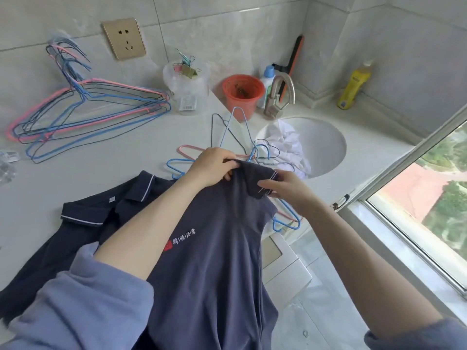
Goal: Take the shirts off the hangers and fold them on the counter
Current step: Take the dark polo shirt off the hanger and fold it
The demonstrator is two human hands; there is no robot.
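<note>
Both hands hold the grey-blue polo shirt (214, 269) up over the near right of the worktop (126, 152). The left hand (212, 165) grips the collar with curled fingers; the right hand (285, 188) pinches the collar's striped edge. A blue hanger (290, 210) shows just below the right hand; whether it sits inside the shirt cannot be told. A navy shirt (83, 223) lies flat near left, with bare worktop beyond it up to the hanger pile (88, 107) far left. Loose hangers (228, 127) crowd the sink (338, 137) rim. The window frame (404, 160) closes the right side. The held shirt's chest bears white characters beside a red patch, too blurred to read.
</note>
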